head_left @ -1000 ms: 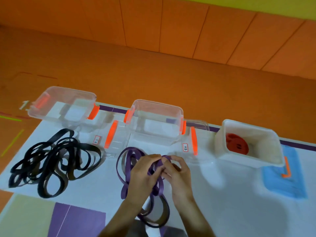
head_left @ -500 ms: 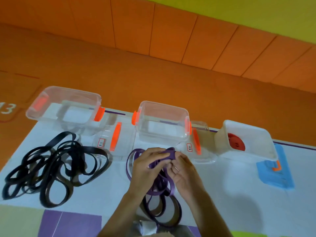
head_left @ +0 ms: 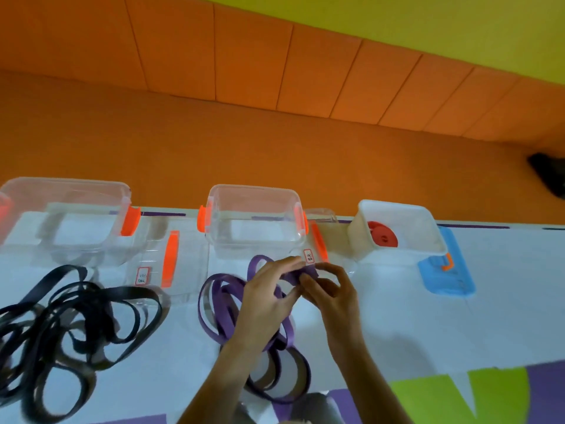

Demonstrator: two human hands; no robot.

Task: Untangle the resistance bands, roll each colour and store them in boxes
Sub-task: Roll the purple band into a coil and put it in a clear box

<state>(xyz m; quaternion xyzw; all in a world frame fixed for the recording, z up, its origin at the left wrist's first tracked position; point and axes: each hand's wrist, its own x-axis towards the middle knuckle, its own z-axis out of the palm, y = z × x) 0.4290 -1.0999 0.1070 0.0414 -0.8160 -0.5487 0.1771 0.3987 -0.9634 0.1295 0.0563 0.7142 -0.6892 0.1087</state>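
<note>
I can read nothing for certain. A small red-bordered white label [head_left: 142, 276] sits on the clear lid [head_left: 186, 258] just right of the left clear box [head_left: 65, 191], its dark handwriting too blurred to read. A second label [head_left: 309, 256], on the lid [head_left: 319, 240] right of the middle clear box [head_left: 253, 188], is equally unreadable.

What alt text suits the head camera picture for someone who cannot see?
The left hand and right hand pinch a tangle of purple bands on a white table. Tangled black bands lie to the left; behind stand two clear boxes and a white box holding a red roll.
</note>
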